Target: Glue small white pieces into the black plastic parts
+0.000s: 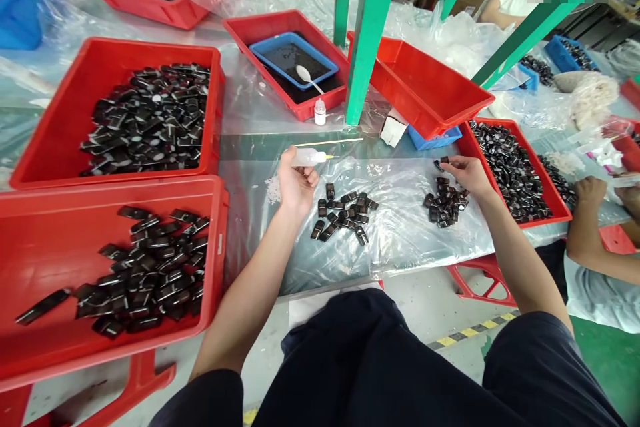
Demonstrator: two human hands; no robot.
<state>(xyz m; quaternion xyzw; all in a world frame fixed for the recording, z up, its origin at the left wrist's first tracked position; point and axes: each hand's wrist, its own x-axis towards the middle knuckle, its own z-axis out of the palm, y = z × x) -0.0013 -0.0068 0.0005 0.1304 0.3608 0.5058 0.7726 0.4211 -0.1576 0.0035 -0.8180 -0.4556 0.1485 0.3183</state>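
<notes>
A clear sheet (260,113) covers the whole table, slick and crinkled. On the left sit two big red bins, the far bin (115,47) heaped with small black parts and the near bin (115,190) about half covered with them. A third bin (547,220) lies at the right, also full, and a co-worker's hand (590,190) rests just beyond it.

Between the person's arms lie two loose heaps on the sheet: the middle pile (345,213) and the right pile (445,205), well apart.

The left hand (296,183) is curled closed around a bottle (307,157), held on its side with the yellow nozzle pointing right, just above the middle pile. The right hand (467,173) hovers over the right pile, thumb and forefinger pinched on one part (443,161), the other fingers loosely bent.

The bottle looks like soft, light plastic, so a wrap around the body suits it, and any squeeze will likely push its contents out. The part looks like a hard, glossy shell, featherlight and probably slippery. A fingertip pinch across its short sides seems the sure hold, since the smooth broad faces give little grip and the sheet beneath would let it skate away.
</notes>
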